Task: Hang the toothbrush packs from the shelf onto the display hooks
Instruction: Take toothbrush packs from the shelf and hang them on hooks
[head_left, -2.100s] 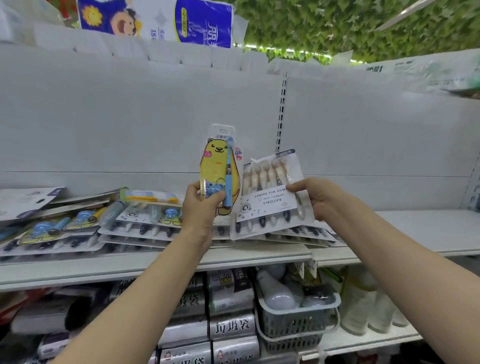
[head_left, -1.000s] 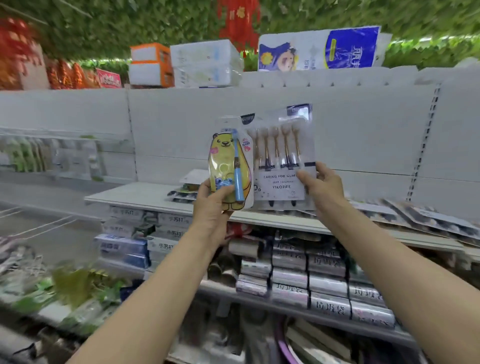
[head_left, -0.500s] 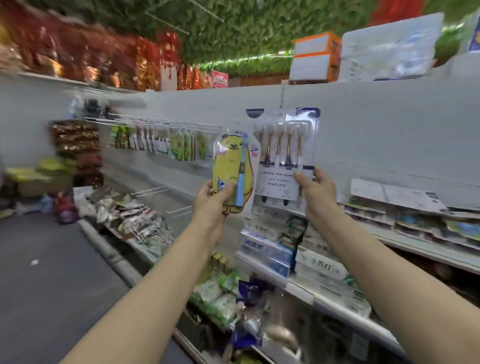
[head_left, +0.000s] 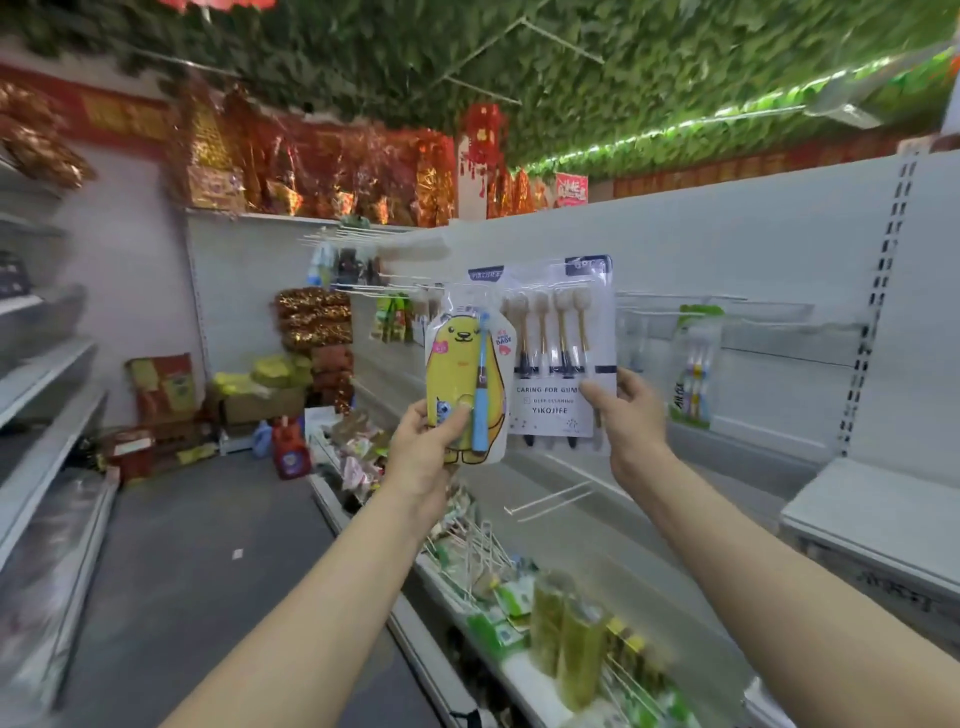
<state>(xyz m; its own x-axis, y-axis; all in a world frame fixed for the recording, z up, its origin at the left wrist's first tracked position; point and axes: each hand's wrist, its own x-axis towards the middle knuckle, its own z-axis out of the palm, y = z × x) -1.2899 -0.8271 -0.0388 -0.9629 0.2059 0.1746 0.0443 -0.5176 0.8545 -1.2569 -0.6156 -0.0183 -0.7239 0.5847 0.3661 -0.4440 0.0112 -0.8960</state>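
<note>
Both arms raised forward; left hand (head_left: 422, 453), right hand (head_left: 631, 415) gripping.

Yellow cartoon-bear toothbrush pack (head_left: 464, 384), blue brush | white four-brush card pack (head_left: 558, 358), gold-and-black handles | green leafy ceiling (head_left: 571, 67)

The shop is bright. A line of green-white lights (head_left: 691, 124) glows along the leafy ceiling (head_left: 519, 57) on the right. The white wall panel (head_left: 753, 249) looks pale and soft, with no dark shadows. Things low down and at the sides look smeared and fuzzy. Straight shelves bend near the edges. The middle looks clearest.
</note>
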